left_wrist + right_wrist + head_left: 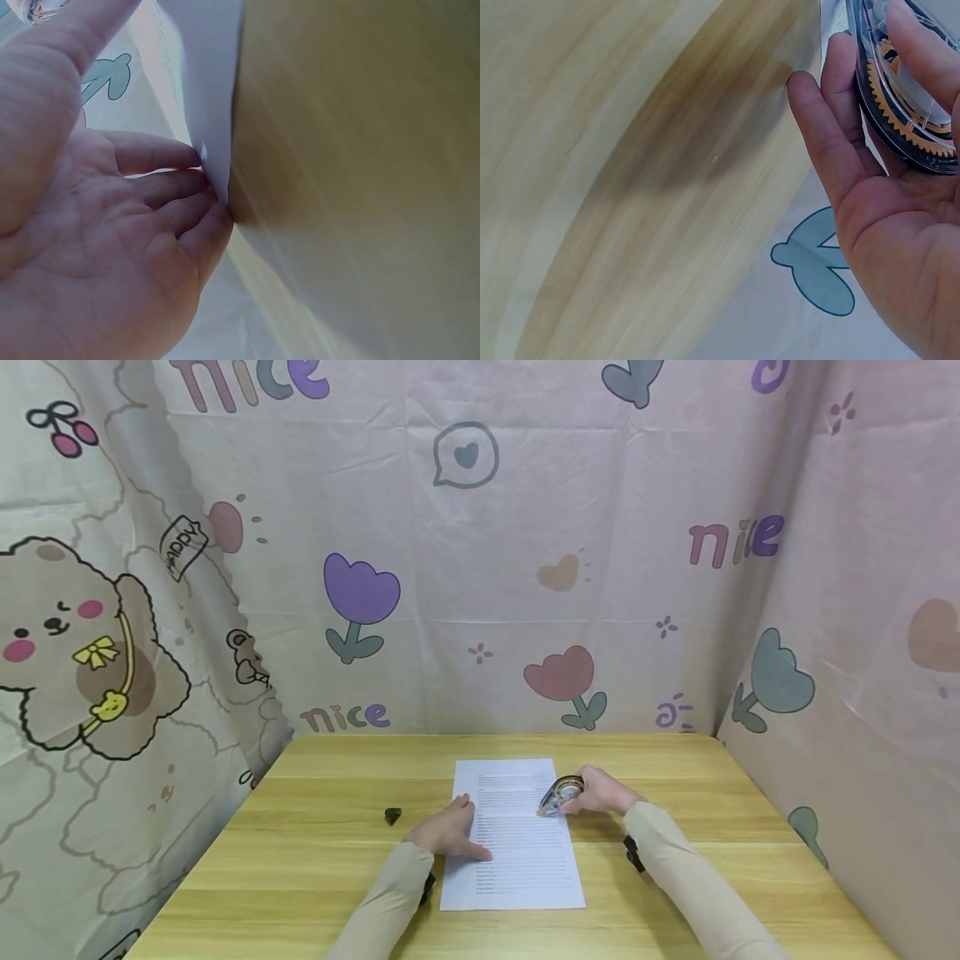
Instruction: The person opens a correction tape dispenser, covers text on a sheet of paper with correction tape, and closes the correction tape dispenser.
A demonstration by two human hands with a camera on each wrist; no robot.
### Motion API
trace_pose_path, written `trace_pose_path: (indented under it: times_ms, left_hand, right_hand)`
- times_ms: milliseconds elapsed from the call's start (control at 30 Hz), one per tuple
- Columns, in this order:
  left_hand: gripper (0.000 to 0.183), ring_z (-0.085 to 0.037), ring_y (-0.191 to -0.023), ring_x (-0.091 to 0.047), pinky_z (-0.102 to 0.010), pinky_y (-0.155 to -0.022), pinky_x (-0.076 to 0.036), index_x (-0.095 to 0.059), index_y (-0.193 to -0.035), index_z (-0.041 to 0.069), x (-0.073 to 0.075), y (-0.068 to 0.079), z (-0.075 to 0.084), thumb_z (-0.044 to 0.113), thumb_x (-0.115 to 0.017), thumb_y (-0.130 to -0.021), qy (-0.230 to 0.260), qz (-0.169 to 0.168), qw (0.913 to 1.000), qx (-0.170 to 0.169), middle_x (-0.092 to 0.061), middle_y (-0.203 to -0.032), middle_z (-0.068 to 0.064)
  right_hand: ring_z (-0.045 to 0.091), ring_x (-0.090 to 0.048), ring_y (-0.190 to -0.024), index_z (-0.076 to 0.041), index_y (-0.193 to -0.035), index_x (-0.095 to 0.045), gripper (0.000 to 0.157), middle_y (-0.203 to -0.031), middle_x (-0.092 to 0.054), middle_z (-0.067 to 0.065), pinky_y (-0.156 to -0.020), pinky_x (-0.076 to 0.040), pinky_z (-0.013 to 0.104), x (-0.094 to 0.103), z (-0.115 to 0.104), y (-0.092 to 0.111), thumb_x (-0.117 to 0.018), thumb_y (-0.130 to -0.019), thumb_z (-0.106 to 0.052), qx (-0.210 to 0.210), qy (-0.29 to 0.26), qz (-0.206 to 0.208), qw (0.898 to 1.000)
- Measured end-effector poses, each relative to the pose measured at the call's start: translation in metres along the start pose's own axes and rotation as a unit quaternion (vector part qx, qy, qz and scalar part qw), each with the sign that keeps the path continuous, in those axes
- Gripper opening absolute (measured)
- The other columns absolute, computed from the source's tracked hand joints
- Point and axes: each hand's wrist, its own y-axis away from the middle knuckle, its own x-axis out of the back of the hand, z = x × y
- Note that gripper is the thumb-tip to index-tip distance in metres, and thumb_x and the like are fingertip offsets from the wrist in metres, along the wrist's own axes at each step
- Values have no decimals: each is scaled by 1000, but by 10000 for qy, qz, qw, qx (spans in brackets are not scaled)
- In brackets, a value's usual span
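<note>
A printed sheet of paper [517, 877] lies on the wooden table with lines of text on it. Across its left edge, my left hand [447, 831] rests with thumb and fingers spread. In the left wrist view the fingertips of the left hand [142, 202] touch the paper's edge [214, 90]. My right hand [600, 792] grips a correction tape [562, 792] at the sheet's right side, its tip down at the text. The right wrist view shows the correction tape's clear case with orange gear wheels [892, 97] between thumb and fingers of the right hand [900, 225].
A small dark cap-like piece [392, 815] lies on the wooden table [337, 877], left of the paper. Patterned cloth [465, 568] hangs behind the table and along both sides.
</note>
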Motion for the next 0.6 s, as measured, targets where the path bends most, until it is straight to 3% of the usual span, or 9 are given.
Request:
trace_pose_path:
  times_ms: [600]
  left_hand:
    - [103,-38,-149,-22,-49,-123,-22,-34,-145,-13,-1,-1,-1,46,-82,-75,2,-55,10000,33,-24,-159,-26]
  right_hand:
    - [18,-56,-68,1,-93,-62,32,-78,-66,7,-60,-52,28,1,1,3,-84,-72,-9,-129,62,84,9999]
